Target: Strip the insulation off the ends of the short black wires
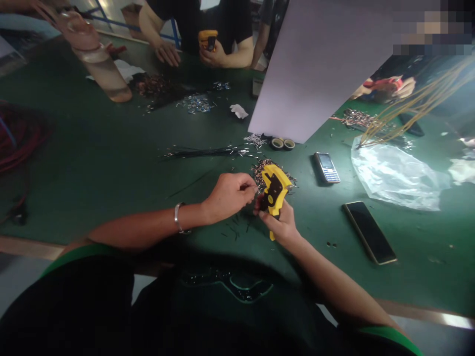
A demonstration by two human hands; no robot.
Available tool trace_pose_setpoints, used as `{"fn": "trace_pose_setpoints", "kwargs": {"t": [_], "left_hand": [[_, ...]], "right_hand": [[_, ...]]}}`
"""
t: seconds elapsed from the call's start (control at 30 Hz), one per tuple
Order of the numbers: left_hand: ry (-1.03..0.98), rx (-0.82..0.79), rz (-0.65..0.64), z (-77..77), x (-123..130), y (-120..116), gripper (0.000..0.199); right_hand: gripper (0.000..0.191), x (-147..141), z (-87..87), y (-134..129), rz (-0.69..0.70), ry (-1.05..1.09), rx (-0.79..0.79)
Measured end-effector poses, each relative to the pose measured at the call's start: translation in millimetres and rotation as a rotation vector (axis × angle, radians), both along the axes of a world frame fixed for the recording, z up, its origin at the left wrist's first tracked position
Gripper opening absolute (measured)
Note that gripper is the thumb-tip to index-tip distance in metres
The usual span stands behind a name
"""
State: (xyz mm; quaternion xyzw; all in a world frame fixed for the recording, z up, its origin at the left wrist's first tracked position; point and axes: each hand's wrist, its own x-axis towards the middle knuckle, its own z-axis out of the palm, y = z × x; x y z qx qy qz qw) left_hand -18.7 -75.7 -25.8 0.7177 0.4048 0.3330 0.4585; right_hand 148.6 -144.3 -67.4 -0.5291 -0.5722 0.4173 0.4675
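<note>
A person is working at a big green table (111, 148) with both hands close together. The right hand (279, 225) is holding a yellow wire stripper (273, 185) up over a pile of tiny metal bits (265, 170), and the left hand (226, 197) is pinching a thin black wire (248, 187) right beside it.

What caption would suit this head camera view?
Left hand holds a thin wire to a yellow wire stripper held in the right hand, beside scattered metal terminals on a green bench.
</note>
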Motion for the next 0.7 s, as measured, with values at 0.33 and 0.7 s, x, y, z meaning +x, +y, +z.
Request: {"fn": "trace_pose_setpoints", "kwargs": {"t": [0.33,0.7], "left_hand": [[-0.008,-0.031,-0.032,5.7,2.7,-5.0,0.014],[0.029,-0.016,-0.036,0.7,1.7,-2.4,0.015]], "right_hand": [[0.016,-1.1,1.4,0.6,0.013,0.011,0.003],[0.010,-5.0,3.1,2.4,-0.029,-0.096,-0.008]]}}
